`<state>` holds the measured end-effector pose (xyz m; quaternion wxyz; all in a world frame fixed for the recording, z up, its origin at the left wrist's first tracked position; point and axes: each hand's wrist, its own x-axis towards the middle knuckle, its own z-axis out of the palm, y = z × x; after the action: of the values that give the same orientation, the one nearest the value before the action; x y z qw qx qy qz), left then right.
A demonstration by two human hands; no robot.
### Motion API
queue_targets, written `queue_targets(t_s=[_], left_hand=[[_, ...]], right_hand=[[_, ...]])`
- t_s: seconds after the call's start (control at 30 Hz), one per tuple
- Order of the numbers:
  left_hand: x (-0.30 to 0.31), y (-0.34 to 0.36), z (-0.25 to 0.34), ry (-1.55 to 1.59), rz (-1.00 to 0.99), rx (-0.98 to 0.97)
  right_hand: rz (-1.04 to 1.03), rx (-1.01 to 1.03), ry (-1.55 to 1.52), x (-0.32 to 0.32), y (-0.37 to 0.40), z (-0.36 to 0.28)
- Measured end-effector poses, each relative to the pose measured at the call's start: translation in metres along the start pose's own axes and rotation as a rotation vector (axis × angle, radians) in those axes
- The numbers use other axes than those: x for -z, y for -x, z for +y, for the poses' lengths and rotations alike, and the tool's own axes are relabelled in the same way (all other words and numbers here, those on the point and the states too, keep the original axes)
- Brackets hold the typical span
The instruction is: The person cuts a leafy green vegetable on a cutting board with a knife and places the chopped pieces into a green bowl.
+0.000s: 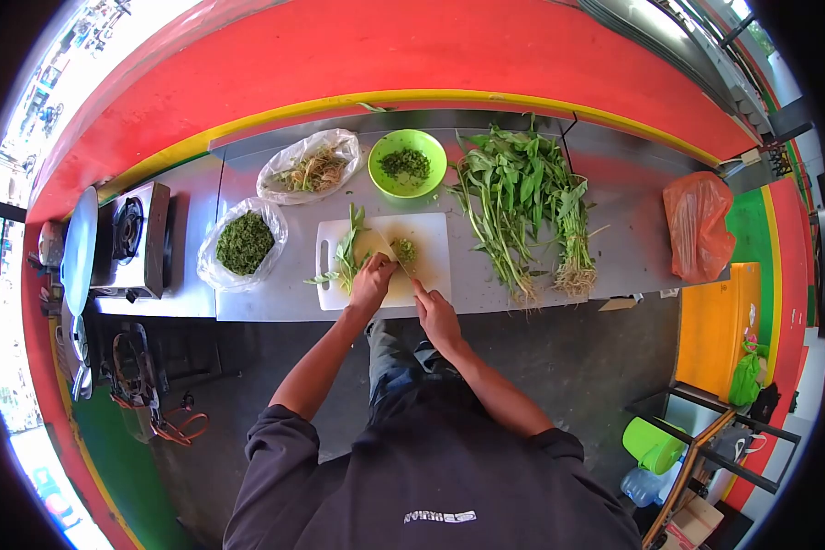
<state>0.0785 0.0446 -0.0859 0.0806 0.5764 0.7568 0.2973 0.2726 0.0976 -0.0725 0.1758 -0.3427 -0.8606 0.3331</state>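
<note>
On a white cutting board (435, 234), my left hand (373, 282) has its fingers closed on the leafy green stems (346, 255), which lie across the board's left half. My right hand (435, 312) is wrapped round the handle of a knife (396, 253), whose blade points up and to the left beside my left fingertips. A small pile of chopped greens (404, 248) rests against the blade's right side. Behind the board stands a green bowl (408, 188) with chopped greens in it.
Bundles of leafy greens with roots (522, 197) lie to the right, an orange plastic bag (697, 225) farther right. At the left are a bag of chopped greens (245, 243), a bag of root trimmings (312, 171) and a gas stove (133, 238).
</note>
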Motion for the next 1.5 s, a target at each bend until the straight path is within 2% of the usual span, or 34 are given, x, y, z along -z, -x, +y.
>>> queue_targets(t_s=[0.57,0.77,0.97,1.13,1.37,1.5], left_hand=[[0.001,-0.002,0.001,-0.011,0.011,0.026],[0.002,-0.005,0.007,0.046,0.023,0.054],[0.0,-0.006,0.004,0.005,0.023,-0.003],[-0.002,-0.006,0.003,0.052,0.043,0.014],[0.004,-0.006,0.007,0.012,0.021,-0.001],[0.0,-0.003,0.002,0.042,0.047,0.011]], right_hand=[[0.038,0.013,-0.045,0.002,-0.007,-0.005],[-0.04,-0.037,0.017,0.01,0.001,-0.002],[0.035,-0.001,-0.027,0.003,-0.012,-0.002],[-0.039,-0.029,-0.015,0.012,0.0,-0.001],[0.037,0.008,-0.048,0.004,-0.012,0.0],[-0.012,-0.007,-0.055,0.012,-0.001,0.0]])
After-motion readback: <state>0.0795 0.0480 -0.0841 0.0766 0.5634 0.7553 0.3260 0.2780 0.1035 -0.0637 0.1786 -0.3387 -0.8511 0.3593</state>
